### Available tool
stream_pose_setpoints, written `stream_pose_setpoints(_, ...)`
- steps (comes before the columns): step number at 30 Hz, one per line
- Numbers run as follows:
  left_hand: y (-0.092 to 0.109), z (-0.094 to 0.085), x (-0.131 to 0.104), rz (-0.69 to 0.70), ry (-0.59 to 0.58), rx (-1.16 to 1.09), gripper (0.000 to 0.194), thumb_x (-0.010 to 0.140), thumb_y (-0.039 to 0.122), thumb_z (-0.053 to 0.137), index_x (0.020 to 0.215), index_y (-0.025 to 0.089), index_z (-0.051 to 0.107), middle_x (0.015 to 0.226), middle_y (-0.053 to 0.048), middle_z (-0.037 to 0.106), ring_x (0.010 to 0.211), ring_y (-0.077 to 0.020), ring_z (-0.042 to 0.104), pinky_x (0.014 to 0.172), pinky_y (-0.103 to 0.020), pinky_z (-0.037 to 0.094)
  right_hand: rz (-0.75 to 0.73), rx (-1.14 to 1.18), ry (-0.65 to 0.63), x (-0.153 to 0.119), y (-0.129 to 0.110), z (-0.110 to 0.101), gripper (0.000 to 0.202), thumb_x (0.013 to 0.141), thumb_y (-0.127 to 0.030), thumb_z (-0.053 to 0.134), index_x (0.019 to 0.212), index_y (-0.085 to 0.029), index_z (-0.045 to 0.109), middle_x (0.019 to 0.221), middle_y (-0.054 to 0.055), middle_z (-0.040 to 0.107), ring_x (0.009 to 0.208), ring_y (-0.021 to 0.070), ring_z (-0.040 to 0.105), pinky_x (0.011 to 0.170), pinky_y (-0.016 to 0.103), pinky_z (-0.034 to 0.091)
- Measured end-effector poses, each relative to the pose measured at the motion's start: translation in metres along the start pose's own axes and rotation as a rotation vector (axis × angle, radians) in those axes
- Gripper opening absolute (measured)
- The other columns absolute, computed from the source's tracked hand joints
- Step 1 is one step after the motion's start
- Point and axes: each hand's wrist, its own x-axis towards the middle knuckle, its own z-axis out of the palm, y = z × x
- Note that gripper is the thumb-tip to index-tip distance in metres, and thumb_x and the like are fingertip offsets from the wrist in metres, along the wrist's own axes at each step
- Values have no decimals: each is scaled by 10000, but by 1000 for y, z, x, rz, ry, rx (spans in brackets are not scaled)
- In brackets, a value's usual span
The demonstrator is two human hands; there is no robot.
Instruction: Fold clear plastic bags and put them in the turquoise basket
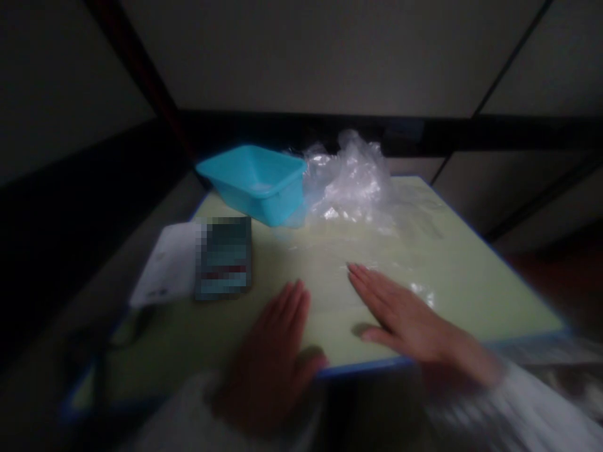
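My left hand (273,358) is stretched out palm down over the near part of the yellow-green table (480,289), thumb apart from the fingers, holding nothing. To its right my right hand (405,314) lies flat with its fingers extended, at the near edge of a thin clear plastic sheet or bag (325,270). Nothing is gripped in it. Behind the hands, crumpled clear plastic bags (355,172) are piled at the back of the table. The image is dim and somewhat blurred.
A turquoise plastic basin (277,201) stands at the back left, beside the crumpled plastic. At the left edge lie a white paper (167,263) and a dark, pixelated flat object (226,257). The table has a blue edge; panelled walls rise behind it.
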Motion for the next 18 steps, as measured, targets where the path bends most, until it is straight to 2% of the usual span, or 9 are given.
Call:
stream_pose_setpoints(4,-16,4,-12,-58,45,6,706,916,459,408,1466,89,164,1501,-219,287,1385,-337,280,1054,-499,391,0,64,9,-4,3,-7,818,931,-551,392,1506,-163,-43,1549,139,94,1418,262,147,1135,460,261)
stream_pose_setpoints(7,-19,-4,-5,-136,131,-21,646,960,415,326,1480,105,99,1515,-222,248,1396,-331,253,1065,-510,373,76,111,75,-3,7,-17,744,961,-499,354,1503,-221,-74,1556,97,94,1413,248,163,1126,463,284)
stream_pose_setpoints(10,-8,-19,26,-149,221,-64,598,977,375,287,1472,85,116,1525,-216,223,1419,-302,194,1107,-504,315,213,59,130,10,17,-22,672,973,-473,324,1516,-202,35,1549,103,159,1408,266,185,1130,486,268)
stream_pose_setpoints(12,5,-25,55,-123,241,-67,567,974,361,302,1438,45,222,1507,-224,267,1414,-296,215,1125,-481,294,253,-14,128,23,27,-17,655,972,-475,306,1506,-129,153,1532,150,210,1404,287,205,1134,492,249)
stream_pose_setpoints(13,12,-25,69,-108,215,-58,552,970,346,314,1411,16,277,1493,-236,291,1405,-302,243,1129,-469,291,254,-47,124,29,32,-12,647,973,-470,293,1493,-97,201,1522,172,232,1403,291,214,1137,490,243)
stream_pose_setpoints(16,24,-15,102,-65,117,-23,518,964,296,316,1352,-43,370,1461,-262,332,1383,-310,293,1131,-451,287,217,-90,94,42,47,6,624,979,-444,245,1465,-53,264,1506,201,270,1402,292,221,1129,494,256)
stream_pose_setpoints(18,24,-4,113,-51,72,-3,514,965,279,314,1352,-55,372,1455,-264,337,1378,-303,308,1130,-442,286,200,-115,92,44,54,17,623,980,-448,226,1459,-54,277,1503,202,279,1402,290,224,1125,492,265)
